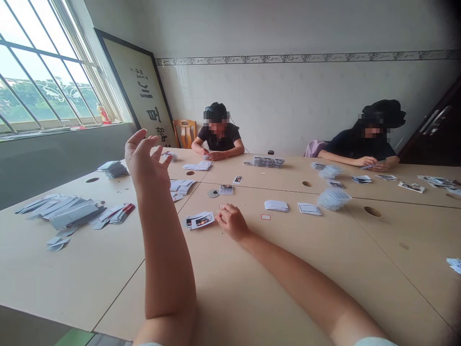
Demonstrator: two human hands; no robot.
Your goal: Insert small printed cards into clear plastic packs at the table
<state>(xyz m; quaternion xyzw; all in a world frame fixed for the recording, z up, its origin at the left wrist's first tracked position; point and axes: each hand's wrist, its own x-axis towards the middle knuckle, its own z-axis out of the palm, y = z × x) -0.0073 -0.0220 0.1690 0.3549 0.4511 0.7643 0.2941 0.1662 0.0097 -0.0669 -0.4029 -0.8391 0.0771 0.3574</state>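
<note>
My left hand is raised above the table on the left, its fingers loosely bent and apart, with nothing in it. Lower and further right, my right hand rests near the tabletop with its fingers curled in. Whatever those fingers hold, if anything, is hidden. Just left of the fingertips lies a small pile of printed cards, dark with an orange picture and white edges. Beyond the right hand are a clear box with dark printed cards and a round disc. A small red-edged label lies to its right.
Stacks of white cards and a framed white card lie to the right, beside clear plastic bags. Folded white card pieces cover the left. Across the table, two people handle small items. Cable holes pierce the top.
</note>
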